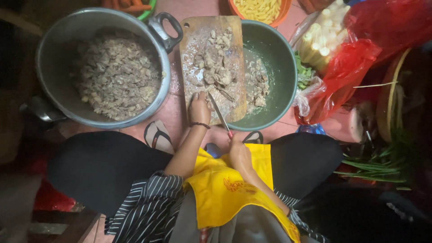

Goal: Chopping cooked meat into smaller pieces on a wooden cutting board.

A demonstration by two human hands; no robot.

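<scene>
Steel blade first: the right hand (239, 153) is closing its fingers around the handle of a knife (219, 113), whose blade is lying tilted across the near end of the wooden cutting board (198, 31). The left hand (199, 108) is pressing curled fingertips onto the board just beside the blade, steadying the chopped meat (215, 67) heaped in the middle. With fingertips sitting that close to the edge, a slip on the wet, greasy wood could nick them. The board is resting partly over the rim of a green bowl (281, 67) on its right, so a hard push could be tipping it or spilling pieces. To the left, a large metal pot (54, 45) is holding more chopped meat. Everything is standing on a reddish tiled floor (175, 112), the person squatting over it in sandals (158, 135). Farther right, red plastic bags (351, 72), pale stalks and green beans (373, 166) are crowding the dim surroundings; an orange bowl (283, 9) is sitting at the far edge.
</scene>
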